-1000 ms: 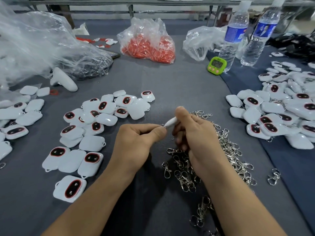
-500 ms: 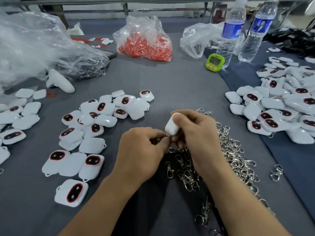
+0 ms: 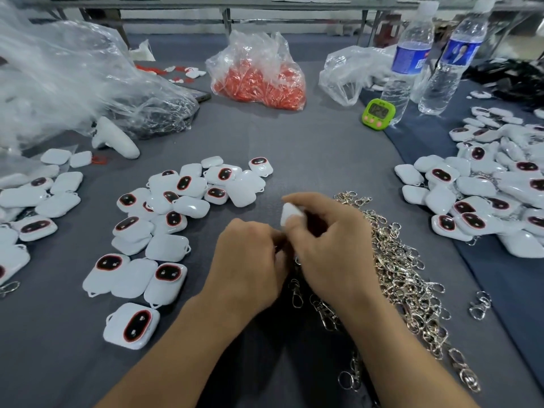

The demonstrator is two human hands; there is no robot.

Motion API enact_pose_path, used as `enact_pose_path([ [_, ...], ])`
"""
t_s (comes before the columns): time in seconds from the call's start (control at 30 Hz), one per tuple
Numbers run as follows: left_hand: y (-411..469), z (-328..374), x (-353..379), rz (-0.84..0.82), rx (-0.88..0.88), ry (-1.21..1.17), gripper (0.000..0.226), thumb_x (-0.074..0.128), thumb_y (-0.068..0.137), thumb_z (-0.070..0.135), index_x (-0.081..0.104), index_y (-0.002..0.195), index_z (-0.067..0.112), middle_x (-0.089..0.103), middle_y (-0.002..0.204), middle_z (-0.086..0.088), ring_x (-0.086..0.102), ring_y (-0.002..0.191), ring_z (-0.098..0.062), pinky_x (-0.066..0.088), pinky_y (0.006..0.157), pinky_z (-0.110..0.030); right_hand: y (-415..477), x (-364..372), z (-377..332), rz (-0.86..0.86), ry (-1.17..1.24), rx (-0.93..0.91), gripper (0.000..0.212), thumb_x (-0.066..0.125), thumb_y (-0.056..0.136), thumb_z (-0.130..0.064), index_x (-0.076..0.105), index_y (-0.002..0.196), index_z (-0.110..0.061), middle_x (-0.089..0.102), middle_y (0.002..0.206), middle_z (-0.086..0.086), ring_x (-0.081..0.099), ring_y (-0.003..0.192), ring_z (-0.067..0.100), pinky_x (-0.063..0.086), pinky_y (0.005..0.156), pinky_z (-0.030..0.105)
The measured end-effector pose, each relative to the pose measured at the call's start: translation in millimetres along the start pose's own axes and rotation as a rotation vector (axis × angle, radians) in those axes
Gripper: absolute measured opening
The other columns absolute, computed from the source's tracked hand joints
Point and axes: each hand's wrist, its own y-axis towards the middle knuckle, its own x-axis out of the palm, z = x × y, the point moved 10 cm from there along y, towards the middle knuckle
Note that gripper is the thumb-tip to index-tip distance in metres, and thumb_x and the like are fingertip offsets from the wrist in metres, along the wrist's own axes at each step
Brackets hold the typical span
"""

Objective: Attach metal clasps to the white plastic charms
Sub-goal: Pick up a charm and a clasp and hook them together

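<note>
Turned upright since a second ago, the white charm [image 3: 290, 214] is being pinched by curled fingers [image 3: 300, 198] of the right hand [image 3: 332, 245] above the bench [image 3: 309, 148], beside the clasp pile [image 3: 406, 278]; the left hand [image 3: 250, 254] is curling against it, its hold hidden.

Forearms angle inward, left grip [image 3: 250, 260] and right grip [image 3: 329, 245] touching, fingers curled.

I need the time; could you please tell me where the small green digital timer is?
In the head view, the small green digital timer stands far back, right of centre, just left of the nearer clear plastic water bottle.
</note>
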Motion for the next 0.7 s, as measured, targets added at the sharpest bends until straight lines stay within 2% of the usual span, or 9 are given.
enact_pose_path([
  [0.07,1,15,-4,0.038,0.117,0.129,0.028,0.044,0.071,0.021,0.05,0.045,0.017,0.052,0.042,-0.004,0.048,0.039,-0.03,0.032,0.049,-0.027,-4,8,-8,-0.039,-0.104,-0.078,0.02,0.066,0.09,-0.023,0.075,0.105,-0.032,0.071,0.09,-0.022,0.067,0.074,-0.002,0.045,0.066,0.006],
  [0.13,-1,9,-2,0.074,0.097,0.086,0.03,0.044,0.076,0.024,0.056,0.049,0.018,0.055,0.046,-0.002,0.05,0.045,-0.029,0.038,0.057,-0.034,-3,9,-4,-0.046,-0.058,-0.035,0.018,0.065,0.092,-0.023,0.073,0.104,-0.033,0.071,0.085,-0.02,0.067,0.071,0.002,0.047,0.064,0.009],
  [0.2,-3,-12,2,0.064,-0.047,-0.038,0.024,0.057,0.083,0.032,0.072,0.067,0.021,0.065,0.059,0.001,0.058,0.059,-0.025,0.04,0.063,-0.035,2,2,11,0.01,0.07,0.103,0.017,0.064,0.093,-0.018,0.074,0.096,-0.031,0.072,0.077,-0.013,0.068,0.064,0.007,0.054,0.06,0.021],
  [0.27,-4,-33,6,0.07,-0.239,-0.296,0.007,0.071,0.082,0.04,0.077,0.084,0.036,0.07,0.066,0.011,0.062,0.062,-0.007,0.047,0.063,-0.028,6,-8,27,0.085,0.231,0.24,0.024,0.06,0.094,-0.007,0.075,0.092,-0.026,0.072,0.069,-0.003,0.064,0.053,0.011,0.05,0.048,0.023],
  [0.33,-3,-39,5,0.123,-0.32,-0.487,0.014,0.083,0.076,0.034,0.075,0.083,0.043,0.064,0.057,0.017,0.054,0.05,0.001,0.039,0.051,-0.012,8,-12,37,0.11,0.351,0.321,0.027,0.056,0.095,-0.002,0.074,0.093,-0.022,0.069,0.061,0.003,0.058,0.046,0.014,0.044,0.043,0.021],
  [0.43,-3,-39,3,0.162,-0.335,-0.553,0.012,0.085,0.075,0.028,0.079,0.078,0.038,0.06,0.052,0.016,0.047,0.046,0.002,0.035,0.049,-0.008,8,-14,42,0.095,0.358,0.361,0.024,0.058,0.091,-0.001,0.074,0.091,-0.019,0.069,0.059,0.0,0.058,0.046,0.013,0.043,0.043,0.022],
  [0.53,-5,-42,2,0.177,-0.355,-0.538,0.016,0.08,0.081,0.028,0.077,0.075,0.043,0.067,0.06,0.019,0.056,0.052,0.002,0.04,0.053,-0.009,8,-17,44,0.101,0.219,0.35,0.023,0.066,0.09,-0.006,0.077,0.095,-0.025,0.075,0.076,-0.007,0.065,0.057,0.008,0.053,0.054,0.03],
  [0.6,-4,-42,2,0.164,-0.359,-0.534,0.019,0.075,0.086,0.034,0.075,0.074,0.049,0.07,0.063,0.019,0.062,0.059,-0.001,0.044,0.058,-0.011,10,-23,35,0.11,0.05,0.247,0.028,0.07,0.09,-0.011,0.075,0.108,-0.032,0.073,0.091,-0.013,0.066,0.073,0.002,0.052,0.069,0.02],
  [0.7,-4,-44,10,0.125,-0.427,-0.638,0.019,0.066,0.092,0.039,0.079,0.08,0.045,0.073,0.066,0.017,0.065,0.063,0.001,0.046,0.062,-0.014,9,-14,8,0.022,-0.092,0.047,0.028,0.076,0.081,-0.011,0.078,0.097,-0.035,0.071,0.101,-0.022,0.066,0.099,-0.002,0.049,0.087,0.015],
])
